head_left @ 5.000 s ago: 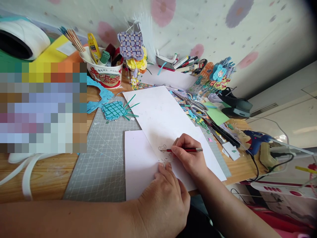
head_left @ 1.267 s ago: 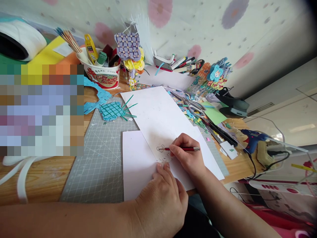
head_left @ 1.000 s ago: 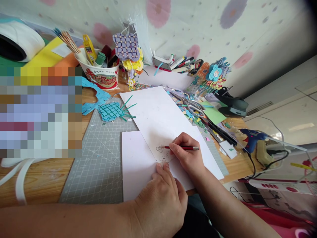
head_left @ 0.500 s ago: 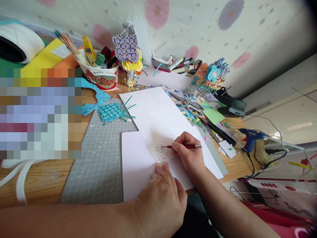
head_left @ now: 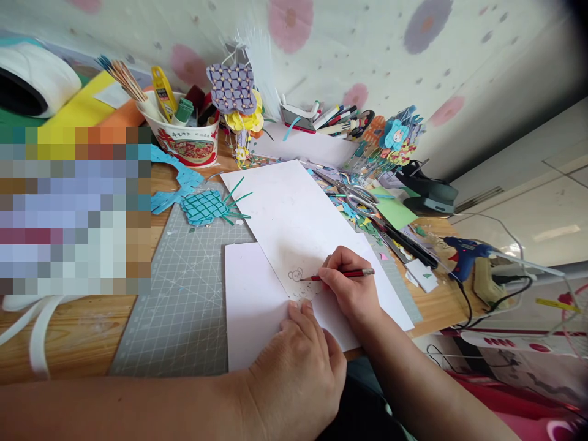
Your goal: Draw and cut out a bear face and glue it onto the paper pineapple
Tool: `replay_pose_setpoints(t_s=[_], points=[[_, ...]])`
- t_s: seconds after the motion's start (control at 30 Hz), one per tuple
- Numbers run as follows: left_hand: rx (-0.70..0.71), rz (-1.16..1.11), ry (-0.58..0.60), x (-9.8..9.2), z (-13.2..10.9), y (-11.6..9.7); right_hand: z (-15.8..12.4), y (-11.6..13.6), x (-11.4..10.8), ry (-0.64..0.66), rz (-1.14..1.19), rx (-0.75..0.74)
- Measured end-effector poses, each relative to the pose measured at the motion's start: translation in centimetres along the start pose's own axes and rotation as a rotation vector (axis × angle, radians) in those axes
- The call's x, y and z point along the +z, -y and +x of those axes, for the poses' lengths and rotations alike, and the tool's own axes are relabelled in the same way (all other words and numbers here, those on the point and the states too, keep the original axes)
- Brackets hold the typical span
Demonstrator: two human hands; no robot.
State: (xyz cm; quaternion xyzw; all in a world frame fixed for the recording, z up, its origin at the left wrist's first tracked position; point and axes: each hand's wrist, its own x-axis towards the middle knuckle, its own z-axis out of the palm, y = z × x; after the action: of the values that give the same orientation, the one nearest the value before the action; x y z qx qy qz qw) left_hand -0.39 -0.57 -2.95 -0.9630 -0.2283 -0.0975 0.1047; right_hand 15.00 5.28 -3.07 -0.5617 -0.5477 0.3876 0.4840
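My right hand pinches a red pencil, its tip touching a small pencil sketch on a long white sheet. My left hand lies palm down on the sheets near the front edge, its fingers flat and together, fingertips just below the sketch. A second white sheet lies under the long one on the grey cutting mat.
A paper cup of tools stands at the back, teal woven paper beside it. Scissors, paper scraps and pens lie to the right. A blue glue gun with its cable sits at the table's right edge. White strips lie at left.
The pencil tip has made small moves about the sketch, which now shows a little more line. My left hand has stayed put on the paper.
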Motion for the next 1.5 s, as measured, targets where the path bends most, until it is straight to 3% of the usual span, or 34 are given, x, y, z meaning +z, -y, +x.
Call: replay_pose_setpoints(t_s=[0.4,0.63,0.97,1.27,1.5], points=[[-0.009,-0.01,-0.01,0.0,-0.2,-0.2,0.0,0.0,0.0,0.062,0.005,-0.023],[-0.038,0.003,-0.097,-0.1,-0.2,-0.1,0.2,-1.1,-0.1,-0.127,0.207,-0.029],[-0.042,0.053,-0.126,-0.3,-0.1,0.2,0.4,-0.5,-0.1,-0.08,0.028,-0.077],[-0.015,0.102,-0.17,0.7,-0.7,0.0,0.5,-0.5,-0.4,-0.302,0.247,-0.134],[-0.056,0.135,-0.215,0.8,-0.5,0.1,0.5,-0.6,-0.9,-0.16,0.399,-0.122]])
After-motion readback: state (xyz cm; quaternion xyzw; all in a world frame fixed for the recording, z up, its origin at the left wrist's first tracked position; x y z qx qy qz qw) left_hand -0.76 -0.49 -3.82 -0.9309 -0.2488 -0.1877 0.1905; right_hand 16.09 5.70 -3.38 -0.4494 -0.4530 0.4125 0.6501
